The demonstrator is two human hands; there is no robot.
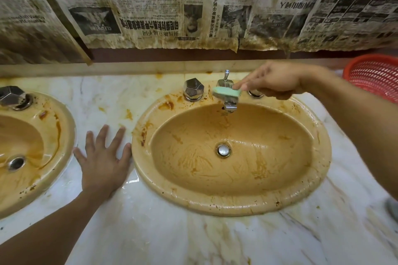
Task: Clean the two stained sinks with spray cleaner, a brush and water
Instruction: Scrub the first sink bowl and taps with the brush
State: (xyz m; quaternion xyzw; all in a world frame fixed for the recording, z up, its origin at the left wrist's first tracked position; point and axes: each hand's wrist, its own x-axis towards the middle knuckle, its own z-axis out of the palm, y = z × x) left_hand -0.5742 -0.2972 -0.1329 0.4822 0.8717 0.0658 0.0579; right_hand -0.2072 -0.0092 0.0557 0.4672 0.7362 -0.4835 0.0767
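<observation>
Two tan oval sinks are set in a marble counter, both smeared with brown stains. The right sink (232, 202) fills the middle of the view; the left sink (60, 135) is cut off at the left edge. My right hand (273, 80) grips a pale green brush (226, 92) and holds its head against the chrome faucet (228, 105) at the back of the right sink. My left hand (101, 157) lies flat, fingers spread, on the counter between the two sinks. No spray bottle is in view.
A chrome knob (193, 89) stands left of the faucet, another knob (13, 97) behind the left sink. A red plastic basket (374, 75) sits at the back right. Stained newspaper (193, 6) covers the wall. The marble counter (172, 232) is wet and streaked brown.
</observation>
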